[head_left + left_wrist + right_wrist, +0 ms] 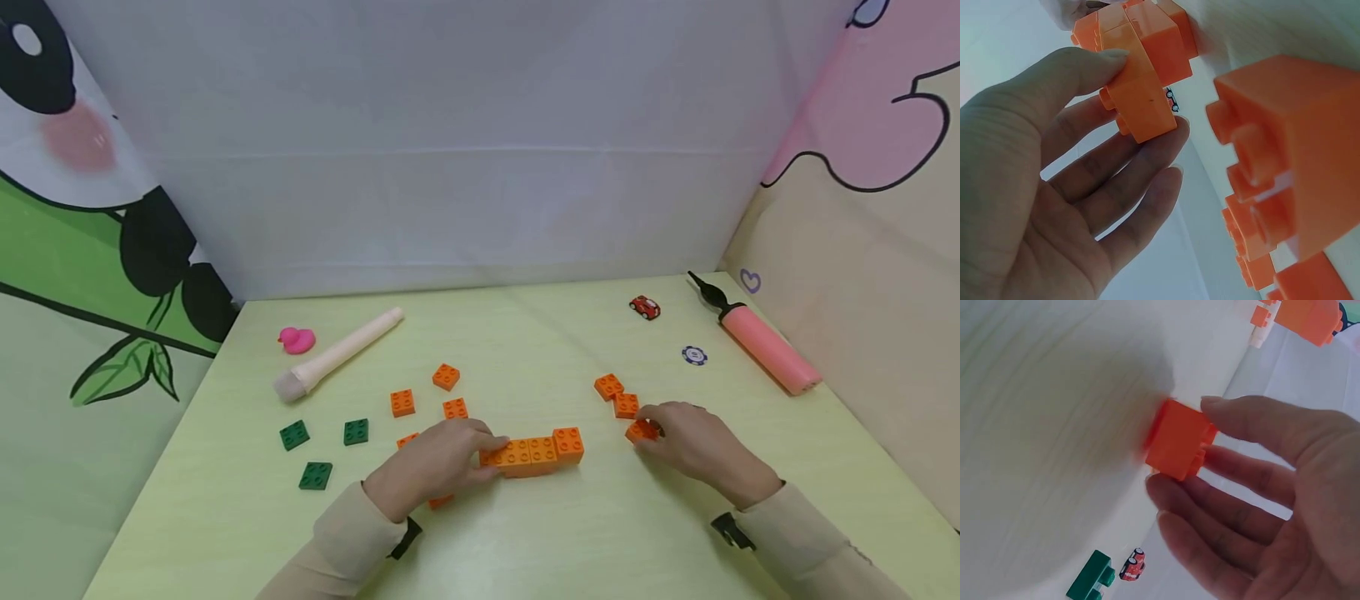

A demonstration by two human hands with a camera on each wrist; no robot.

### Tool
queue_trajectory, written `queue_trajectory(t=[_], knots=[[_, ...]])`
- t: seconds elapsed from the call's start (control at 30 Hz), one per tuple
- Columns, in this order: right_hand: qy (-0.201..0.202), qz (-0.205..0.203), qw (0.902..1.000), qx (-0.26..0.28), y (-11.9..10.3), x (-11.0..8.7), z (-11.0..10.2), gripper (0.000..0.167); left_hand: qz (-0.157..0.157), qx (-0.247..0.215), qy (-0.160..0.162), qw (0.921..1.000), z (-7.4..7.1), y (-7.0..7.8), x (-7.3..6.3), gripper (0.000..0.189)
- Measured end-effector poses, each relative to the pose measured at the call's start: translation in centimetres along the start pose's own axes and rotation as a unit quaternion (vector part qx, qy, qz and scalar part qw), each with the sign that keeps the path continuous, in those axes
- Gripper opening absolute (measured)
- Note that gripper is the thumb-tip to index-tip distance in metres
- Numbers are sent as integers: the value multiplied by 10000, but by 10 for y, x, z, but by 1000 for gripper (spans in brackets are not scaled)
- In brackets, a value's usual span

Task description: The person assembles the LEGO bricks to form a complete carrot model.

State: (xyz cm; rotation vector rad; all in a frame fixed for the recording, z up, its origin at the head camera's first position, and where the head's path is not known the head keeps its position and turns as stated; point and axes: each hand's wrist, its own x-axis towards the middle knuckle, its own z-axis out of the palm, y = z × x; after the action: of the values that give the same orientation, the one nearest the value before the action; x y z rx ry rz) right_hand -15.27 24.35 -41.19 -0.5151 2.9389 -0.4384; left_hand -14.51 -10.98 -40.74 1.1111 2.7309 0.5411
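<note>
A row of joined orange bricks lies on the yellow-green table. My left hand grips its left end. In the left wrist view the thumb and fingers of that hand pinch the row's end brick. To the right, my right hand pinches a single orange brick that rests on the table. In the right wrist view this hand has that brick between its thumb and fingers. Two more orange bricks lie just beyond it.
Several loose orange bricks lie behind my left hand, with three green bricks further left. At the back are a pink duck, a cream brush, a red toy car, a poker chip and a pink pump.
</note>
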Motion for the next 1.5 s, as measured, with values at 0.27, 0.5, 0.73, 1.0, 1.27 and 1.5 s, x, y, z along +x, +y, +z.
queue_trajectory(t=[0.27, 0.5, 0.73, 1.0, 1.27, 1.5], knots=[[680, -655, 9951, 291, 0, -3, -6, 31, -18, -16, -35, 10000, -1, 0, 0, 35], [1362, -2049, 9662, 769, -15, 5, -10, 37, -41, -44, -38, 10000, 0, 1, 0, 35], [786, -2780, 9511, 1094, -47, 18, -8, 36, -62, 46, -12, 10000, 0, 1, 1, 36], [314, -3174, 9438, 860, -71, 22, 7, 36, -192, 61, -65, 9998, -1, 3, 2, 37], [177, -2983, 9521, 650, -71, 24, 15, 36, -253, 9, -163, 9995, -1, 4, 2, 36], [-156, -2730, 9569, 974, -72, 26, 14, 35, -231, -15, -143, 9996, -2, 4, 1, 36]])
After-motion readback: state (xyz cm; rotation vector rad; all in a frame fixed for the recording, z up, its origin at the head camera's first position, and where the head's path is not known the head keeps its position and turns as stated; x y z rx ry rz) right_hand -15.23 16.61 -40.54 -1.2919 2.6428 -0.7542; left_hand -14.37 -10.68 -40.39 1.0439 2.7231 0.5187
